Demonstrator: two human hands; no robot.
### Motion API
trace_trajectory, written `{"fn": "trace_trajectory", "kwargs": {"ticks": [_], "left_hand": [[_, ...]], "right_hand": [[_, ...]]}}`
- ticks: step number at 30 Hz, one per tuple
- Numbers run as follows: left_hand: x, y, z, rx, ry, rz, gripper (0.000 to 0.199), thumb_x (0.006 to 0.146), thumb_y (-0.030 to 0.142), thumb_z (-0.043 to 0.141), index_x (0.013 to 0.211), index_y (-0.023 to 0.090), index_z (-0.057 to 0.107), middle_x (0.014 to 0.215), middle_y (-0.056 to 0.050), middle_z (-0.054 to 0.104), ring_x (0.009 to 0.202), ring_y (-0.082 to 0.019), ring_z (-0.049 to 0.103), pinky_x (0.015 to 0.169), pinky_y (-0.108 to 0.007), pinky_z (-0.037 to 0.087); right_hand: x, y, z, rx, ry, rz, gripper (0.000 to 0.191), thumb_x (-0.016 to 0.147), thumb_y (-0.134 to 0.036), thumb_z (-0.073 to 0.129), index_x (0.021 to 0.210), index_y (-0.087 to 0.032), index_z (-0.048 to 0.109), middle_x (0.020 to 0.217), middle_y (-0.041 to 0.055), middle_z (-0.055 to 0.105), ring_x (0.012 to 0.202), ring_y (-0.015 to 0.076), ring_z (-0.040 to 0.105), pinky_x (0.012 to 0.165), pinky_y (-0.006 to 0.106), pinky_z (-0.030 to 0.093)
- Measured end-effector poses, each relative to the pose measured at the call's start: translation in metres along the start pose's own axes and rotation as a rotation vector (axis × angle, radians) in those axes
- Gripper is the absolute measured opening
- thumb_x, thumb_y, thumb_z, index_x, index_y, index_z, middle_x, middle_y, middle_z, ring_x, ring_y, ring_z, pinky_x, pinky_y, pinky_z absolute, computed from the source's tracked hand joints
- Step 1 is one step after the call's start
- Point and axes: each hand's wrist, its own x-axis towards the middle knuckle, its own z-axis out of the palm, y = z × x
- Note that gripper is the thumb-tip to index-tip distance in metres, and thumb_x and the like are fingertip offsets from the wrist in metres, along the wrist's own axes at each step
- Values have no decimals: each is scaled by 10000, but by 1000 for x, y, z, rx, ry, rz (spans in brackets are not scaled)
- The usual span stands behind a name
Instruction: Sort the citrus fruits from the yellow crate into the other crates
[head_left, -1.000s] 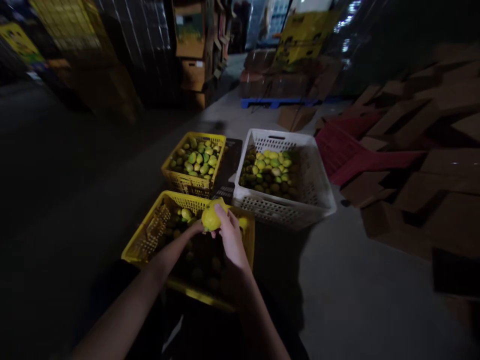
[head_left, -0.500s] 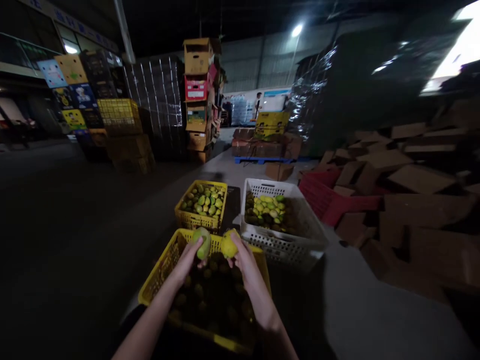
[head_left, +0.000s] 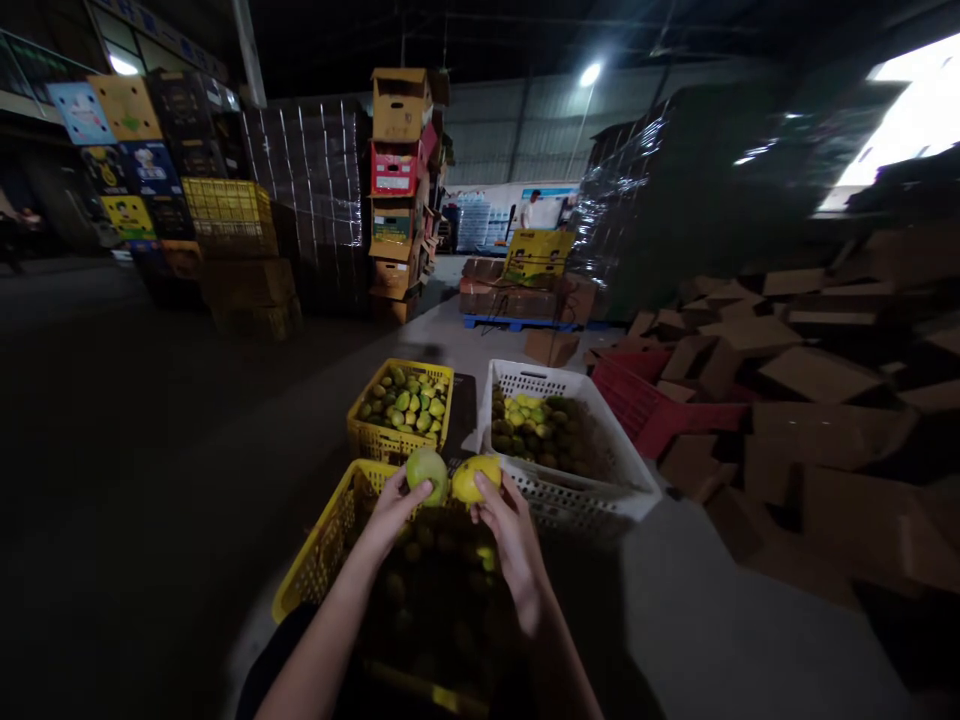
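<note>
A green fruit (head_left: 427, 475) is held in my left hand (head_left: 396, 508), the thumb across its front. My right hand (head_left: 508, 508) grips a yellow fruit (head_left: 474, 479) with dark marks, close beside the green one. Both hands are above a large yellow crate (head_left: 315, 560) whose shaded inside holds several fruits. Behind it, a smaller yellow crate (head_left: 360, 438) is filled with green and yellow fruits. To the right, a white crate (head_left: 622, 450) holds more fruits, the brightest near its back left.
A red crate (head_left: 637, 400) and a heap of flattened cardboard (head_left: 825, 430) lie at the right. Stacked boxes (head_left: 395, 225) and wrapped pallets stand behind. A blue pallet (head_left: 517, 323) bears cartons, with a person (head_left: 529, 210) beyond.
Both hands have shifted slightly right with their fruits, and the green fruit is turned differently. The view has moved a little. The distant person is seen in a different place.
</note>
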Motion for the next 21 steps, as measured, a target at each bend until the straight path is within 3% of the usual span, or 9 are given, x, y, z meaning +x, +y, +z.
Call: {"fn": "trace_trajectory", "kwargs": {"ticks": [2, 5, 9, 17, 21], "left_hand": [[1, 0, 0, -70, 2, -14, 768, 575, 623, 771, 1176, 161, 645, 1193, -135, 668, 1140, -301, 600, 952, -373, 491], [2, 1, 1, -89, 66, -111, 612, 777, 589, 624, 1226, 173, 604, 1251, -124, 640, 1166, -299, 590, 905, -366, 524], [2, 0, 1, -62, 110, -217, 447, 944, 461, 421, 1238, 165, 581, 1253, -103, 643, 1208, -293, 565, 901, -359, 536], [2, -2, 5, -212, 102, -136, 433, 901, 527, 477, 1123, 185, 622, 1211, -106, 652, 1203, -269, 568, 969, -371, 514], [4, -8, 8, -291, 147, -125, 516, 755, 584, 639, 1087, 191, 610, 1175, -118, 656, 1196, -258, 567, 977, -401, 510]], "right_hand": [[2, 4, 1, 99, -19, 31, 292, 683, -382, 786, 899, -237, 653, 823, -9, 663, 616, 130, 553, 542, 253, 454], [4, 6, 3, 206, -22, 44, 267, 692, -348, 776, 912, -269, 646, 934, -10, 686, 801, 169, 630, 711, 293, 524], [4, 3, 5, 267, -14, 31, 298, 698, -290, 776, 967, -293, 647, 1025, -11, 696, 979, 188, 642, 854, 317, 523], [2, 6, 8, 265, -108, 175, 255, 703, -373, 778, 886, -212, 708, 874, 27, 721, 735, 171, 651, 707, 307, 530], [1, 13, 9, 237, -51, 125, 270, 684, -342, 797, 908, -235, 689, 961, 21, 714, 841, 191, 666, 753, 310, 529]]}}
